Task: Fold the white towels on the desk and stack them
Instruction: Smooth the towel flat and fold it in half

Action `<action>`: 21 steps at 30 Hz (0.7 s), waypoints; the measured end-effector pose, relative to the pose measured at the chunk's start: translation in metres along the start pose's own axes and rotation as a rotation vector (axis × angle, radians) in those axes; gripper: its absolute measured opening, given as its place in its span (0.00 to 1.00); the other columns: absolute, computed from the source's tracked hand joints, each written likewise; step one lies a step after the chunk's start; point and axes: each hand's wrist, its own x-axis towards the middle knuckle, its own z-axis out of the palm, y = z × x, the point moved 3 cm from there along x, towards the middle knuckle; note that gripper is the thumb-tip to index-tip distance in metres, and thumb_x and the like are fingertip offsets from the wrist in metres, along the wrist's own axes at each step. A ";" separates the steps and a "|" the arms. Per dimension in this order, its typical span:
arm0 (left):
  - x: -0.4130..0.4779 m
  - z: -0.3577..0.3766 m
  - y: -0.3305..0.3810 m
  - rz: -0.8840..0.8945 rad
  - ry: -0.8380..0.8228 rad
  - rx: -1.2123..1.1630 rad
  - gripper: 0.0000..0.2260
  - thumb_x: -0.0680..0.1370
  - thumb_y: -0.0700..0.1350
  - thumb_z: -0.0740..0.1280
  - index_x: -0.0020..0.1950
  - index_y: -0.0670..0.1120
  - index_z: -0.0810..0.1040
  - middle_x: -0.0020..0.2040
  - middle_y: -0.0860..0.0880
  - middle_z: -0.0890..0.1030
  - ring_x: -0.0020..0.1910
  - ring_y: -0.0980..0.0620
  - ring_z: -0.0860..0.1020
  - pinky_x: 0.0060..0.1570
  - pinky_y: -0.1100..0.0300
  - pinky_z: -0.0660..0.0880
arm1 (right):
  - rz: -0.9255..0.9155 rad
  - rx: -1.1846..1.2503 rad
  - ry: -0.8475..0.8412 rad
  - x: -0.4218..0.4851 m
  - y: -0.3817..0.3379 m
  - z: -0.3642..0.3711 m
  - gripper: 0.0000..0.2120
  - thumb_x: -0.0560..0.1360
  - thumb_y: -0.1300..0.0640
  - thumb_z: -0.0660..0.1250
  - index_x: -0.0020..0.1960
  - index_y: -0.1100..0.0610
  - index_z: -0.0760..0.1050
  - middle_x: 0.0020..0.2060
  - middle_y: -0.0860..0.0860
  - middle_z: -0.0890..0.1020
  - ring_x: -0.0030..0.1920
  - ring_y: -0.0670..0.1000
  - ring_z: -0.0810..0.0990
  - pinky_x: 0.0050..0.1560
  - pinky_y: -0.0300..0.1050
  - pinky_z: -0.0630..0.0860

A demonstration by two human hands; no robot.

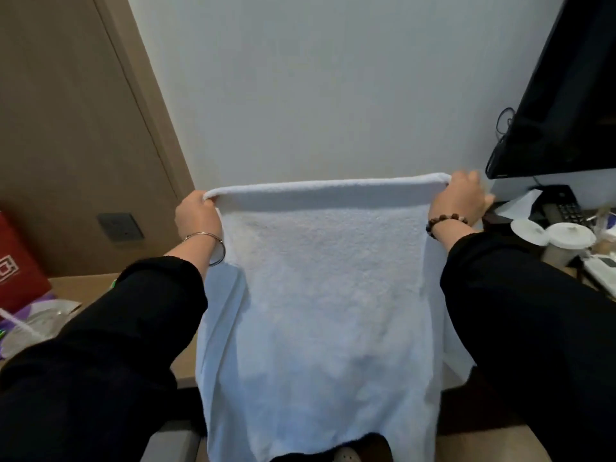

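The pale wall (316, 95) fills the upper middle of the view, with a brown door (66, 128) to its left. In front of the wall hangs the white towel (320, 295), held up in the air by its top edge, which is stretched nearly level between both hands. It drops down past the front edge of the tan surface (83, 285) to the bottom of the view, and more layers of its cloth show behind its left and right sides. Two black sleeves reach forward, the left sleeve (100, 345) and the right sleeve (533, 311), one on each side of the towel. A black screen (566, 95) is tilted at the upper right. A red bag (20, 261) stands at the far left on the surface, with crumpled clear plastic (40, 325) just in front of it. The left grip (198, 215) is curled round the towel's top left corner, and the right grip (458, 201) is curled round the top right corner. Two white lidded cups (530, 231) stand side by side at the right, under the screen. A dark wall socket (120, 227) sits low beside the door. A thin silver bangle (206, 241) circles the left wrist and a bead bracelet (446, 221) the right.
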 end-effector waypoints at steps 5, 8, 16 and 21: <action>0.078 0.093 0.021 -0.023 0.007 0.087 0.12 0.79 0.41 0.58 0.53 0.40 0.80 0.49 0.38 0.81 0.49 0.38 0.77 0.39 0.56 0.64 | -0.038 0.003 -0.007 0.089 -0.037 0.081 0.13 0.76 0.69 0.55 0.56 0.63 0.75 0.56 0.62 0.74 0.56 0.62 0.73 0.61 0.55 0.62; 0.119 0.143 0.026 -0.047 -0.018 0.117 0.11 0.80 0.42 0.58 0.51 0.41 0.80 0.47 0.38 0.81 0.44 0.39 0.75 0.38 0.55 0.65 | -0.077 -0.038 -0.065 0.133 -0.057 0.139 0.13 0.76 0.69 0.56 0.57 0.64 0.75 0.56 0.62 0.73 0.57 0.62 0.72 0.60 0.55 0.63; 0.170 0.221 0.013 0.748 -0.132 0.743 0.08 0.65 0.31 0.72 0.41 0.38 0.78 0.35 0.40 0.76 0.33 0.42 0.76 0.28 0.55 0.68 | -0.155 -0.118 -0.227 0.172 -0.066 0.273 0.11 0.73 0.72 0.59 0.53 0.66 0.75 0.51 0.65 0.76 0.54 0.64 0.74 0.56 0.55 0.65; 0.095 0.280 -0.037 0.689 -0.485 0.953 0.16 0.73 0.36 0.64 0.60 0.46 0.71 0.55 0.44 0.73 0.54 0.44 0.73 0.46 0.54 0.68 | -0.149 -0.162 -0.345 0.125 -0.044 0.323 0.11 0.74 0.73 0.58 0.55 0.69 0.73 0.53 0.67 0.75 0.55 0.65 0.73 0.56 0.58 0.65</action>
